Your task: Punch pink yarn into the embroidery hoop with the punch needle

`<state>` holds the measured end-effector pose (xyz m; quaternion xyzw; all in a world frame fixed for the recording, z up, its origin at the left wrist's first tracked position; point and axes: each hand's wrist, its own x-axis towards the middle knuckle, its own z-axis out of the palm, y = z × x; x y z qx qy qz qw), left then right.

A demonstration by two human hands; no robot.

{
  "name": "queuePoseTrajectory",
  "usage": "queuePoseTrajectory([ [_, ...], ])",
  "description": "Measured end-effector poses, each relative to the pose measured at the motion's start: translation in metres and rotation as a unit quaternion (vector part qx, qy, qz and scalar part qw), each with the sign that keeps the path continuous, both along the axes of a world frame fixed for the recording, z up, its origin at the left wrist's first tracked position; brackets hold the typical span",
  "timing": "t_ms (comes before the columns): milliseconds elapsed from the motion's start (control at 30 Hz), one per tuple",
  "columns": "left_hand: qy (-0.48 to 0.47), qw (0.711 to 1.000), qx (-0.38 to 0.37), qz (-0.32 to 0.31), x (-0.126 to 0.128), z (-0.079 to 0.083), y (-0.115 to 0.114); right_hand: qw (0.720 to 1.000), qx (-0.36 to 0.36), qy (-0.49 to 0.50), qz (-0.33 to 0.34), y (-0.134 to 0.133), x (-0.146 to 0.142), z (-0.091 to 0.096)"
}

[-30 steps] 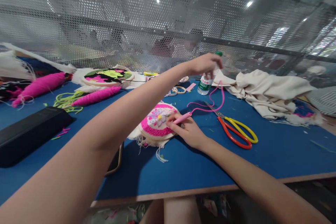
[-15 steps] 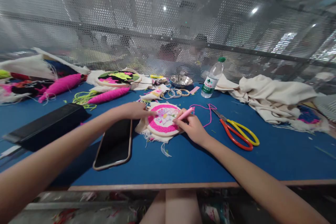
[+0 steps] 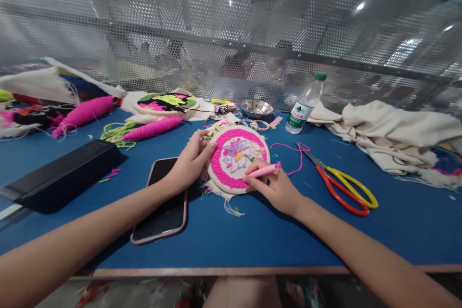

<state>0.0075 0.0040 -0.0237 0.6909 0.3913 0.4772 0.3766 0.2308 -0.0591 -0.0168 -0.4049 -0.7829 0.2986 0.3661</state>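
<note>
A round embroidery hoop (image 3: 238, 158) with a pink border and a pale flower is tilted up off the blue table (image 3: 252, 236). My left hand (image 3: 188, 163) grips its left rim, fingers closed on it. My right hand (image 3: 276, 186) pinches a pink punch needle (image 3: 263, 171) whose tip rests at the hoop's lower right edge. Pink yarn (image 3: 290, 154) trails from the needle across the table to the right.
A phone (image 3: 162, 207) lies face up under my left wrist. Red and yellow scissors (image 3: 342, 185) are at the right, a water bottle (image 3: 303, 106) and steel bowl (image 3: 257, 108) behind. Cream cloth (image 3: 390, 132) at right; black case (image 3: 61, 173), pink yarn skeins (image 3: 153, 129) and another hoop (image 3: 166, 104) at left.
My left hand came down from pulling the yarn high near the bottle, reached the hoop and now grips its left rim, tilting it up. The right hand stayed with the needle at the hoop.
</note>
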Motion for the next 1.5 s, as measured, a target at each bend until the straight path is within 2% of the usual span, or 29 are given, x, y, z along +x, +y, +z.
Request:
queuePoseTrajectory([
  [267, 0.075, 0.995, 0.063, 0.036, 0.006, 0.005, -0.005, 0.981, 0.143, -0.134, 0.019, 0.002, 0.005, 0.009],
  [400, 0.097, 0.992, 0.069, 0.035, 0.008, 0.008, -0.007, 0.971, 0.175, -0.159, 0.021, 0.002, 0.006, 0.01],
  [500, 0.087, 0.993, 0.07, 0.038, 0.008, 0.007, -0.007, 0.968, 0.184, -0.173, 0.004, 0.001, 0.004, 0.008],
  [600, 0.031, 0.999, 0.039, 0.015, 0.007, 0.008, -0.007, 0.965, 0.198, -0.17, 0.01, -0.001, 0.003, 0.006],
  [700, -0.023, 0.999, -0.032, -0.031, 0.007, 0.009, -0.008, 0.973, 0.178, -0.141, 0.026, -0.003, 0.001, 0.004],
  [833, -0.013, 0.984, -0.14, -0.109, 0.008, 0.008, -0.01, 0.994, 0.085, -0.064, 0.003, -0.001, -0.001, 0.005],
  [900, -0.017, 0.983, -0.142, -0.119, 0.008, 0.007, -0.01, 1.0, 0.006, -0.013, -0.015, 0.003, -0.002, 0.007],
  [1000, -0.017, 0.991, -0.079, -0.109, 0.006, 0.005, -0.011, 0.996, -0.073, 0.015, -0.042, 0.009, -0.002, 0.011],
  [1067, -0.003, 0.995, -0.035, -0.098, 0.005, 0.005, -0.011, 0.997, -0.059, -0.012, -0.048, 0.01, -0.002, 0.013],
  [1133, 0.005, 0.995, -0.005, -0.097, 0.004, 0.005, -0.012, 0.997, -0.01, -0.039, -0.059, 0.008, -0.001, 0.012],
  [1233, 0.01, 0.995, 0.005, -0.104, 0.004, 0.004, -0.012, 0.992, 0.089, -0.065, -0.068, 0.001, 0.004, 0.009],
  [1300, 0.02, 0.995, 0.004, -0.101, 0.004, 0.004, -0.011, 0.988, 0.129, -0.068, -0.053, -0.003, 0.008, 0.007],
  [1500, 0.035, 0.995, 0.0, -0.096, 0.004, 0.003, -0.008, 0.992, 0.092, -0.03, -0.075, -0.004, 0.014, 0.002],
])
